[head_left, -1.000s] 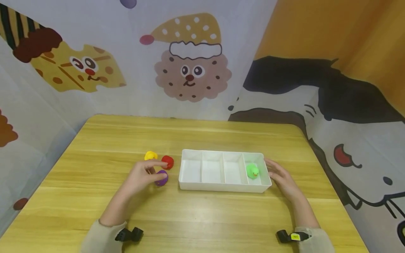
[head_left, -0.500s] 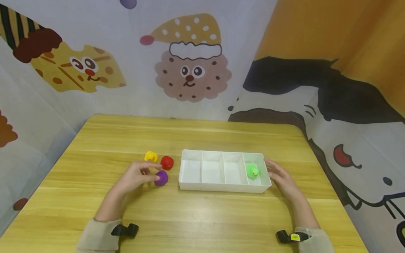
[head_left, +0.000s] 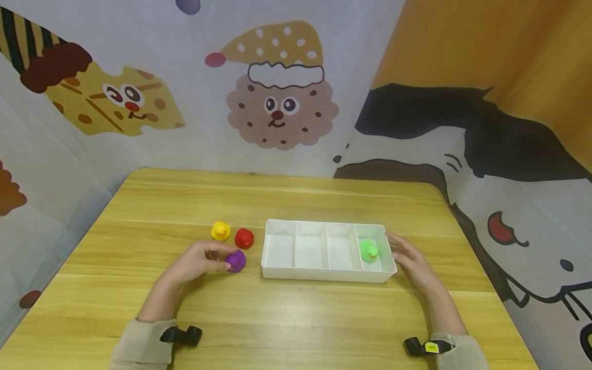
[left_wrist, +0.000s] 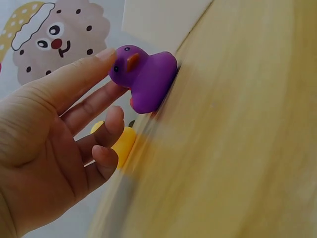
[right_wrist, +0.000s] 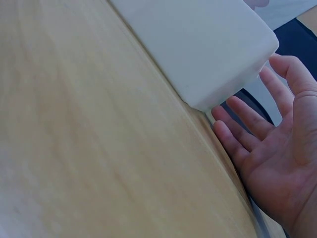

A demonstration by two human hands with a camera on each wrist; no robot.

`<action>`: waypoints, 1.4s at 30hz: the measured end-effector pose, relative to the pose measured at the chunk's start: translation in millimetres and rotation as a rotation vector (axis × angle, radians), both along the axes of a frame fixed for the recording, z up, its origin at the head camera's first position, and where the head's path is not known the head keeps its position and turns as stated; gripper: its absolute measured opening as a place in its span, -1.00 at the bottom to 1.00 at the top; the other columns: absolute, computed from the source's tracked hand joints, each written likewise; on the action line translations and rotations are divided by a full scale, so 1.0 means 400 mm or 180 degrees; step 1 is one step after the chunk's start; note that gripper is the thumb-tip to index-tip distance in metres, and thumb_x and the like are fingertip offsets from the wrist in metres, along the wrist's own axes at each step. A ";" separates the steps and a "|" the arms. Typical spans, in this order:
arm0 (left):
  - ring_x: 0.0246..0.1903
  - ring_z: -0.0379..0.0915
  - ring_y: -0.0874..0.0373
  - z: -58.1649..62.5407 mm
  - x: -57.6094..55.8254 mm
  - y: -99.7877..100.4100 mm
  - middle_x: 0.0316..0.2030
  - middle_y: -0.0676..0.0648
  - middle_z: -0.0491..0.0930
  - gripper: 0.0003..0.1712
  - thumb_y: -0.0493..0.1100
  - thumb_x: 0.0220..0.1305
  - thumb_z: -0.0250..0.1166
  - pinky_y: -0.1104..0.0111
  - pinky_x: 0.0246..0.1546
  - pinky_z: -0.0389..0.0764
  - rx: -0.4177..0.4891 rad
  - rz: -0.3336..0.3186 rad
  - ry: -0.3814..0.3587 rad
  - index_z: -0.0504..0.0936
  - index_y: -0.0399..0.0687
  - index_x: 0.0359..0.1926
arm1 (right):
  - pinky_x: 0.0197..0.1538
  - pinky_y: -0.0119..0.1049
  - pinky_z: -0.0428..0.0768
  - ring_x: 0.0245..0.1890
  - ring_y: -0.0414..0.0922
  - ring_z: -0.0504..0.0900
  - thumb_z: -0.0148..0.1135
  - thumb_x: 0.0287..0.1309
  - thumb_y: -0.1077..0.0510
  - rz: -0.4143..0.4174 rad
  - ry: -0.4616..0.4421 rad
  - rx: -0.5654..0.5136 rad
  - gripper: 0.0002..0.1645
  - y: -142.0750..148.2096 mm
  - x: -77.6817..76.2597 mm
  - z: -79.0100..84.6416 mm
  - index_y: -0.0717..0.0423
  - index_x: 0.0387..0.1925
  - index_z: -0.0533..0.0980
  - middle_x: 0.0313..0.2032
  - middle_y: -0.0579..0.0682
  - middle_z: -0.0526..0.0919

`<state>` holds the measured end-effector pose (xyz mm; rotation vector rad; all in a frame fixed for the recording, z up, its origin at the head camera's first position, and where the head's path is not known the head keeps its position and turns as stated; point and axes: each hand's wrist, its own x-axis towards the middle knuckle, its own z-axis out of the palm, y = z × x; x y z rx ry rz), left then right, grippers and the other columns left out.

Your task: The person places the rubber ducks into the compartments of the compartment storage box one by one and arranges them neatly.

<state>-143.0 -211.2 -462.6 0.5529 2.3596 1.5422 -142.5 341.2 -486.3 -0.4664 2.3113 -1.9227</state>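
A purple rubber duck (left_wrist: 153,74) sits on the table, its orange beak facing my left wrist camera. My left hand (head_left: 196,261) has its thumb and index finger at the duck's head, pinching it from either side. The other fingers are loosely bent beside it. Behind the purple duck stand a red rubber duck (head_left: 244,239) and a yellow rubber duck (head_left: 220,231). A white divided box (head_left: 310,274) lies to their right, with a green rubber duck (head_left: 369,251) in its rightmost compartment. My right hand (right_wrist: 277,144) rests its relaxed fingertips at the box's right end.
The wooden table (head_left: 296,329) backs onto a wall cloth (head_left: 194,149) printed with cartoon figures. Dividers split the box into several compartments; those left of the green duck hold nothing. Black wrist cameras sit at both sleeves.
My left hand has drawn back slightly to the left and toward me, uncovering the yellow and red ducks, with thumb and index finger still at the purple duck. The right hand stays put.
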 end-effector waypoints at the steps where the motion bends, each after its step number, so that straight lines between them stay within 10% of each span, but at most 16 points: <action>1: -0.27 0.51 -0.01 -0.003 0.000 0.000 -0.15 -0.15 0.66 -0.59 -0.24 0.07 0.45 0.32 -0.26 0.51 0.0043 -0.0037 -0.0009 0.66 -0.23 -0.02 | 0.12 -0.47 0.37 0.17 -0.29 0.39 -0.02 0.39 0.29 0.0005 0.0001 -0.0002 -0.42 0.000 0.000 0.000 0.28 0.38 0.16 0.34 -0.06 0.30; 11: -0.04 0.49 -0.14 -0.016 0.000 -0.002 0.00 -0.23 0.59 -0.61 -0.28 0.11 0.40 0.26 -0.05 0.50 0.0210 -0.0198 -0.0040 0.63 -0.28 0.00 | 0.11 -0.47 0.39 0.15 -0.30 0.40 -0.01 0.38 0.28 -0.0018 -0.0016 0.0012 -0.41 -0.001 0.003 0.000 0.29 0.38 0.15 0.34 -0.03 0.29; 42: -0.34 0.43 0.04 0.050 0.020 0.018 -0.12 -0.05 0.60 -0.62 -0.20 0.10 0.43 0.32 -0.35 0.49 -0.0031 0.0015 0.0386 0.67 -0.10 -0.02 | 0.12 -0.48 0.37 0.17 -0.27 0.39 -0.04 0.39 0.31 -0.0003 0.0004 -0.0038 -0.44 0.001 -0.001 -0.005 0.29 0.37 0.17 0.28 -0.20 0.35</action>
